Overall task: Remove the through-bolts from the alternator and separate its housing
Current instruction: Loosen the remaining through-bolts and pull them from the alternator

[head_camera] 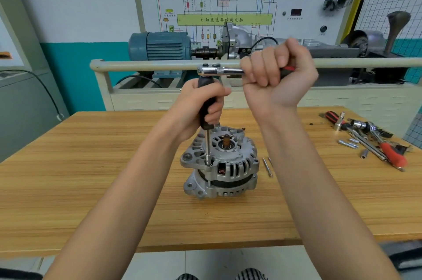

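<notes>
A silver alternator (220, 163) stands upright on the wooden table (91, 165), its shaft pointing up. A black-handled socket driver (206, 106) stands vertically on it, its socket tip (208, 162) seated on a through-bolt at the housing's left edge. My left hand (205, 106) grips that black handle. A chrome ratchet (219, 71) sits on top of the driver and lies level to the right. My right hand (276, 72) is closed around the ratchet's red and black handle. One loose bolt (267, 166) lies on the table right of the alternator.
A pile of sockets, extensions and red-handled tools (370, 138) lies at the table's right end. Behind the table stands a training rig with a blue electric motor (159, 45), a gearbox (239, 40) and a wiring-diagram panel (223, 6). The table's near edge runs just above my knees.
</notes>
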Motion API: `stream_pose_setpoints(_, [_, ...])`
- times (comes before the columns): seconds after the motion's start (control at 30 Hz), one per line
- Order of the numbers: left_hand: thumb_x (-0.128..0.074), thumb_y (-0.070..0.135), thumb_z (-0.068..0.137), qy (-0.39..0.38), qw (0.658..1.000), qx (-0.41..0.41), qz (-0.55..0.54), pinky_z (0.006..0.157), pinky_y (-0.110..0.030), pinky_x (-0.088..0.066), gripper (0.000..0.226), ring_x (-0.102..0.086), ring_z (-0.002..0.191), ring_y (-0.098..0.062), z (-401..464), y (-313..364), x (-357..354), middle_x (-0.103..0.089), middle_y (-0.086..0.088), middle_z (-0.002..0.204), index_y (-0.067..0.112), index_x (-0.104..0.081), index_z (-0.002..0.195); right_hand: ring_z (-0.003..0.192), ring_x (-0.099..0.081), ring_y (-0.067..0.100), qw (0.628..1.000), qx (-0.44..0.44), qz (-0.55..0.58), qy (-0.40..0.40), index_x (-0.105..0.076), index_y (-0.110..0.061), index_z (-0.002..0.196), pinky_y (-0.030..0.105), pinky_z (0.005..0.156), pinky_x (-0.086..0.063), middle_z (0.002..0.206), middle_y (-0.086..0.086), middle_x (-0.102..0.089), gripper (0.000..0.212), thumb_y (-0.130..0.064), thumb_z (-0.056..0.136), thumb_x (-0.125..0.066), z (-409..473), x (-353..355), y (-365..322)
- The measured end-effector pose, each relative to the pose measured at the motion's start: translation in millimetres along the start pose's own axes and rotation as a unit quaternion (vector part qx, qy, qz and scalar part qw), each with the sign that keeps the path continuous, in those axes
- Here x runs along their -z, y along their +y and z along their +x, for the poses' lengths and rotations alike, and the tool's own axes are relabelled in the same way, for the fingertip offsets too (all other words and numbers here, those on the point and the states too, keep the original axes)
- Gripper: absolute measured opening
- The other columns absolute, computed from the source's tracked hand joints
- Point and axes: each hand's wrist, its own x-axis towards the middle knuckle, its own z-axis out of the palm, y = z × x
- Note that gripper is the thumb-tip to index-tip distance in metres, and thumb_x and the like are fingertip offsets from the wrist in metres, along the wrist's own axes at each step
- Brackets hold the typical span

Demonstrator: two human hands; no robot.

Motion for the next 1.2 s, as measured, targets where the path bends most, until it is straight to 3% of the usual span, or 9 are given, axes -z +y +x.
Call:
stream_pose_setpoints(0.1, [-0.058,0.010,0.078,-0.048,0.999,0.008,-0.022,0.040,-0.019,-0.025,0.030,-0.028,0.034,-0.011,4.1,6.2,-2.1,-0.033,0.002,0.043,0.013,-0.039,0.055,0.027,-0.022,0.011,0.986,-0.085,0.120,0.080,-0.038,-0.013,0.042,0.019,0.040,-0.018,0.031,-0.004,-0.022,0.043,-0.015,0.085,-0.038,13.8,11.6,-4.1])
stream_pose_setpoints(0.23, [-0.056,0.002,0.087,-0.019,0.999,0.010,-0.023,0.035,-0.015,-0.015,0.049,-0.019,0.029,-0.006,8.3,3.5,-11.0,-0.027,0.006,0.038,0.020,-0.035,0.046,0.027,-0.022,0.011,0.983,-0.058,0.147,0.098,-0.038,-0.013,0.043,0.020,0.037,-0.020,0.032,-0.004,-0.023,0.045,-0.015,0.088,-0.037,13.1,14.1,-2.1])
stream_pose_setpoints(0.43, [-0.053,-0.004,0.088,0.132,0.991,-0.023,-0.001,0.038,-0.015,-0.016,0.047,-0.016,0.033,-0.008,9.8,-1.1,-18.9,-0.025,0.007,0.040,0.020,-0.031,0.054,0.034,-0.020,0.012,0.995,0.085,-0.058,-0.014,-0.041,-0.013,0.046,0.025,0.043,-0.020,0.034,-0.004,-0.026,0.050,-0.010,0.094,-0.032,-14.4,-5.7,9.1])
stream_pose_setpoints(0.6, [-0.050,-0.008,0.084,0.190,0.981,-0.045,0.017,0.036,-0.014,-0.018,0.045,-0.020,0.032,-0.006,10.9,-4.7,-23.6,-0.028,0.010,0.037,0.019,-0.031,0.054,0.037,-0.026,0.011,0.934,0.244,-0.242,-0.103,-0.047,-0.018,0.063,0.026,0.046,-0.022,0.040,-0.007,-0.032,0.035,0.001,0.088,-0.031,-31.6,-16.9,27.3])
stream_pose_setpoints(0.7, [-0.055,-0.005,0.083,0.148,0.988,-0.048,0.006,0.037,-0.015,-0.019,0.044,-0.020,0.033,-0.009,8.7,-5.1,-16.3,-0.029,0.008,0.038,0.018,-0.034,0.052,0.035,-0.023,0.011,0.966,0.178,-0.166,-0.089,-0.046,-0.015,0.050,0.025,0.044,-0.020,0.036,-0.005,-0.031,0.041,-0.004,0.088,-0.033,-23.9,-12.5,18.7])
stream_pose_setpoints(0.8, [-0.056,0.006,0.079,0.015,0.998,-0.027,-0.058,0.037,-0.015,-0.023,0.037,-0.024,0.030,-0.010,7.6,-2.9,-1.8,-0.033,0.003,0.038,0.017,-0.041,0.047,0.032,-0.020,0.011,0.997,0.041,-0.042,-0.039,-0.043,-0.013,0.042,0.021,0.041,-0.022,0.032,-0.004,-0.027,0.047,-0.011,0.089,-0.038,-6.6,-4.4,4.0])
stream_pose_setpoints(0.93, [-0.060,0.010,0.075,-0.103,0.992,0.019,-0.074,0.034,-0.012,-0.020,0.037,-0.023,0.025,-0.006,9.4,-4.7,0.9,-0.030,0.005,0.034,0.017,-0.041,0.044,0.027,-0.021,0.011,0.989,-0.058,0.114,0.072,-0.038,-0.014,0.042,0.019,0.039,-0.018,0.031,-0.004,-0.022,0.051,-0.016,0.093,-0.034,10.8,8.0,-2.8])
stream_pose_setpoints(1.07, [-0.053,0.009,0.084,-0.056,0.997,0.028,-0.052,0.034,-0.011,-0.016,0.045,-0.017,0.025,-0.005,10.7,-6.4,-5.3,-0.026,0.007,0.033,0.019,-0.037,0.043,0.029,-0.020,0.011,0.991,-0.024,0.111,0.077,-0.040,-0.014,0.042,0.020,0.039,-0.019,0.032,-0.004,-0.023,0.053,-0.015,0.095,-0.032,6.7,9.4,-2.3])
stream_pose_setpoints(1.2, [-0.051,0.001,0.090,0.081,0.997,0.002,-0.018,0.036,-0.011,-0.017,0.051,-0.016,0.028,-0.008,9.7,-8.0,-13.2,-0.024,0.006,0.036,0.019,-0.034,0.045,0.033,-0.021,0.012,0.996,0.073,-0.043,-0.006,-0.041,-0.014,0.045,0.024,0.043,-0.022,0.034,-0.004,-0.026,0.050,-0.011,0.094,-0.032,-11.7,-3.6,7.6])
